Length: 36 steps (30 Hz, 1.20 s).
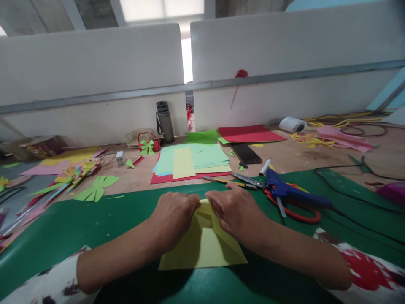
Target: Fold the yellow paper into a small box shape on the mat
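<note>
Table (136,177) carries 1 green mat (79,228), which seems laid to give a flat working surface. On it lies 1 yellow sheet (205,249), partly folded, close in front of the person. Beyond the mat sits 1 paper stack (193,162). 2 hands meet at the sheet's far edge: left hand (172,215) and right hand (236,211), both curled nearly closed, fingertips pinning the fold flat. 1 glue gun (284,190) lies over 1 scissors (297,215) to their right.

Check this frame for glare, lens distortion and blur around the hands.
Head view: the ceiling light panel is blown out white; the partition rail bows from the wide lens; left hand, right hand and yellow paper are sharp, with a soft shadow on the green mat beneath the forearms.
</note>
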Each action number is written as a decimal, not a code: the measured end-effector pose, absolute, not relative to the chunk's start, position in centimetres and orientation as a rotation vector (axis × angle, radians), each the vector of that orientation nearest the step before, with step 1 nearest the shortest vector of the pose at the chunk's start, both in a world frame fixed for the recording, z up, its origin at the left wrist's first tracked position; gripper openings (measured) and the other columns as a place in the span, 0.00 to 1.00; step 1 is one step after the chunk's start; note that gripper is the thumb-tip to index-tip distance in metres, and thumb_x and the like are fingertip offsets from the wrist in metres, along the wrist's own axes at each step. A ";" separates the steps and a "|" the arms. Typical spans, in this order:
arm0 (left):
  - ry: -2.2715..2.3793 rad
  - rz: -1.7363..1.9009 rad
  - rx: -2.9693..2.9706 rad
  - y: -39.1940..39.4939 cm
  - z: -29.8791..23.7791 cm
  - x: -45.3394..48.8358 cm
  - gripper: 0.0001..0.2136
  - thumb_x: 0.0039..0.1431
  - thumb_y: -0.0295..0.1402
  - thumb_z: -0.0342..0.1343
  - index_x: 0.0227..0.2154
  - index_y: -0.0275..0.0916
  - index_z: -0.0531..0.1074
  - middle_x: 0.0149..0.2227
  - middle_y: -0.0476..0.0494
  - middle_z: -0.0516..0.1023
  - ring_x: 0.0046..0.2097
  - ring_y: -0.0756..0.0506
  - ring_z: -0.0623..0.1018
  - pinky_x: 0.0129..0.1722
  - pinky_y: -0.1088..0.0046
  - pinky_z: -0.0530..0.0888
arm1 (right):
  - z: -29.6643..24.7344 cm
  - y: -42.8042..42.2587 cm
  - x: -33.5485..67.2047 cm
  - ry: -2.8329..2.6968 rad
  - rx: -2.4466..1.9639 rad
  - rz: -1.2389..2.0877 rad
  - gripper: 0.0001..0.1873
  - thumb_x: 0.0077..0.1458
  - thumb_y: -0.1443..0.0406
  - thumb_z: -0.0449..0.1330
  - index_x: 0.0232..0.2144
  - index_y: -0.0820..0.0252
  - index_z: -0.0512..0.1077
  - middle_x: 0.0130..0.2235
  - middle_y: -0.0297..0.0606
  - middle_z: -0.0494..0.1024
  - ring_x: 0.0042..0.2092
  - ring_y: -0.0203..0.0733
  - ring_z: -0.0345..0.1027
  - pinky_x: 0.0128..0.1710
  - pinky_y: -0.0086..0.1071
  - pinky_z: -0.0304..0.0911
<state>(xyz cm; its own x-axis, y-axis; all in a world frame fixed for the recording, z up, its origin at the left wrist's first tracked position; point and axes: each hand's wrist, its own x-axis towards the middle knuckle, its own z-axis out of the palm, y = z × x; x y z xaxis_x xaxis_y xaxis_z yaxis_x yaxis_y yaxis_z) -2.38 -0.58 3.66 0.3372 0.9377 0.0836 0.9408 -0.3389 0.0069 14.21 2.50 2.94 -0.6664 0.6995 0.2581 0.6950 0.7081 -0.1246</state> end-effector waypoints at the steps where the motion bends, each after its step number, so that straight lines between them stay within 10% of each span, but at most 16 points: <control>1: -1.771 -0.115 -2.534 -0.6 3.5 -2.5 0.10 0.59 0.27 0.45 0.28 0.37 0.72 0.22 0.43 0.75 0.24 0.47 0.71 0.21 0.74 0.52 | 2.9 2.5 14.2 -2.626 -1.110 0.018 0.07 0.49 0.72 0.51 0.27 0.59 0.68 0.23 0.35 0.73 0.24 0.36 0.61 0.44 0.38 0.51; 12: -1.721 -0.100 -2.450 -0.8 3.3 -2.4 0.11 0.53 0.22 0.45 0.29 0.37 0.73 0.22 0.43 0.75 0.23 0.47 0.71 0.21 0.76 0.58 | 3.3 1.6 14.3 -2.559 -1.002 -0.073 0.09 0.49 0.74 0.52 0.32 0.62 0.70 0.36 0.42 0.76 0.40 0.45 0.67 0.45 0.39 0.51; 36: -1.763 -0.065 -2.504 -0.5 3.1 -2.2 0.12 0.51 0.20 0.46 0.30 0.37 0.73 0.24 0.44 0.76 0.25 0.46 0.72 0.22 0.75 0.61 | 2.0 2.7 13.2 -2.515 -0.778 -0.438 0.12 0.50 0.75 0.49 0.23 0.61 0.69 0.24 0.35 0.73 0.28 0.40 0.63 0.50 0.45 0.42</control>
